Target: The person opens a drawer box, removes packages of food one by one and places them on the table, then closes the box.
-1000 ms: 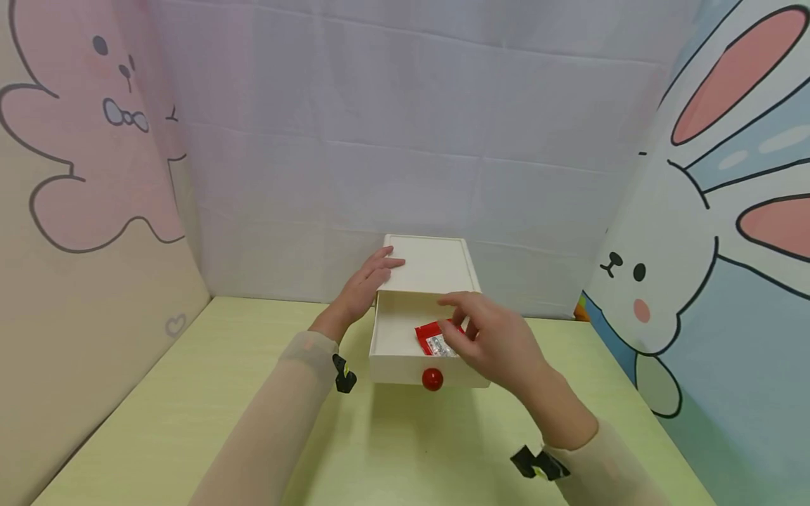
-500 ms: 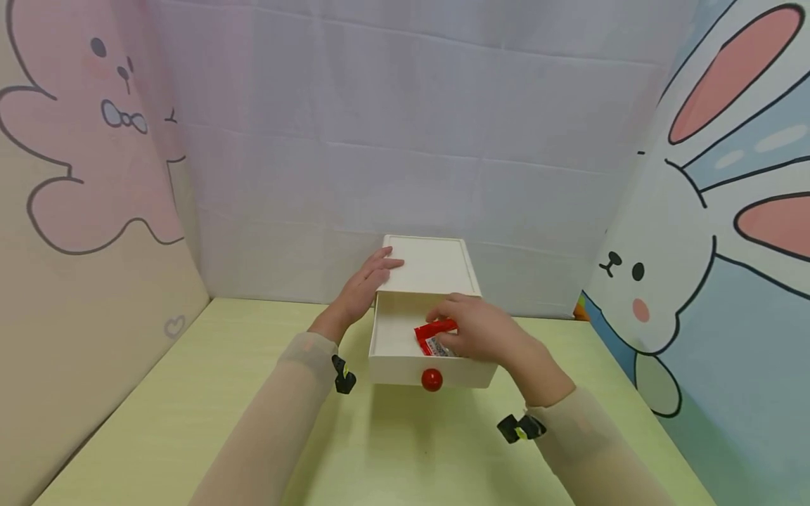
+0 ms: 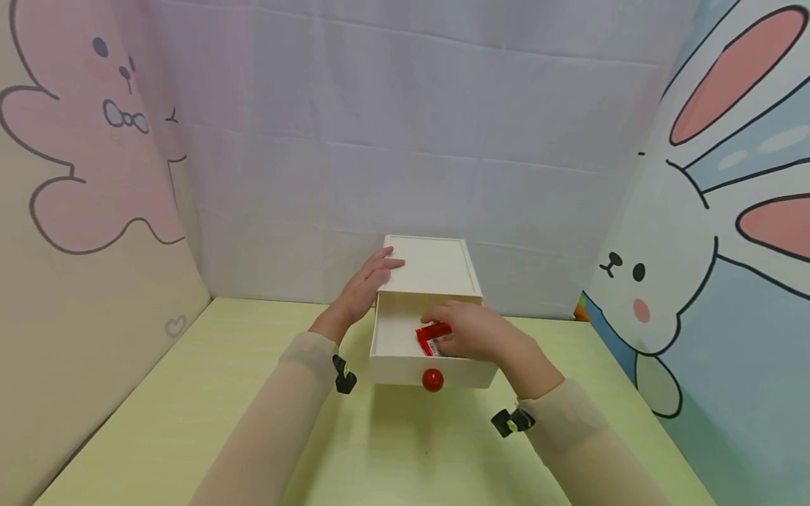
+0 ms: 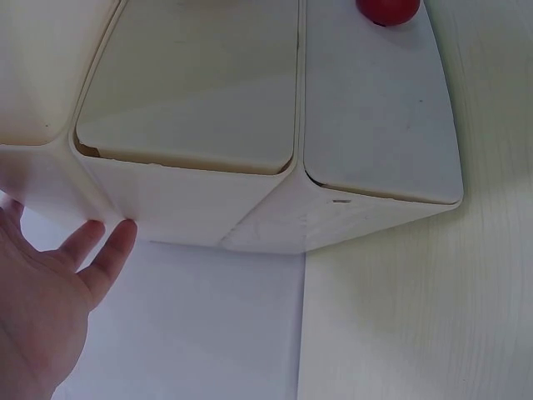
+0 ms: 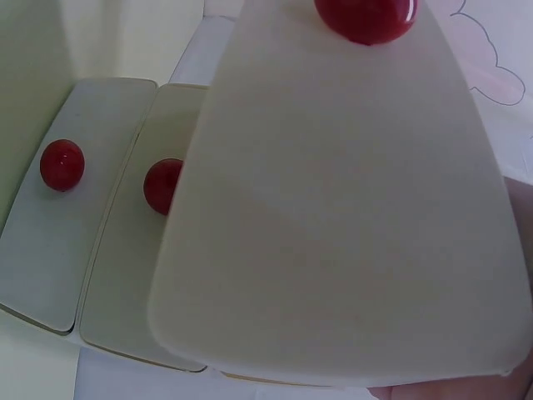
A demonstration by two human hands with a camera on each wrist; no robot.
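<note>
A white drawer unit (image 3: 433,263) has its top drawer (image 3: 397,372) pulled out, with a red round knob (image 3: 433,380) on the front. Inside that drawer lies a small red packet (image 3: 433,333) with a white printed label. My right hand (image 3: 474,330) reaches into the drawer, its bent fingers over the packet and its thumb on the near side. The hand covers the packet's right part; I cannot tell whether it grips it. My left hand (image 3: 362,284) rests at the unit's upper left edge, with fingertips (image 4: 121,237) at the side wall in the left wrist view.
Below the pulled-out drawer, two lower drawers (image 5: 108,208) with red knobs are closed. The unit stands on a pale green table (image 3: 253,393), close to a white cloth (image 3: 405,161) at the back. Side walls with cartoon animals (image 3: 671,281) flank the table.
My right hand has moved lower and to the left, deeper into the drawer, over the red packet. The left hand and the drawer stay where they were.
</note>
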